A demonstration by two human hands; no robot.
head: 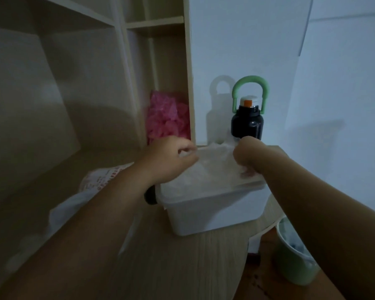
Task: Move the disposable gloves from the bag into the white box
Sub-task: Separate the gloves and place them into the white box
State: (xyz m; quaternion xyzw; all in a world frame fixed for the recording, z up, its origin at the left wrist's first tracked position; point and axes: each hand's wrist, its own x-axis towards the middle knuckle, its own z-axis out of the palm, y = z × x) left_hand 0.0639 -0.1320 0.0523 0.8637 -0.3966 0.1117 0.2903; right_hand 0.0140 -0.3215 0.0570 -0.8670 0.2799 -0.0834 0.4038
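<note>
- Curled fingers of my left hand [171, 159] and right hand [247, 158] pinch the disposable gloves [214, 167] over the white box [204, 215].
- The slippery film could slide past the rim; pressing hard might shove the box.

The left grip [171, 159] and right grip [246, 158] are bare, as are both forearms [100, 213]. A dark band [151, 194] shows under the left wrist, too blurred to identify.

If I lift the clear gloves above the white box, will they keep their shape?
Probably floppy: the gloves look crumpled and bunched between the left hand and right hand. Likely very light, since the film is thin and see-through. Piled above the white box rim, they may slide off.
</note>
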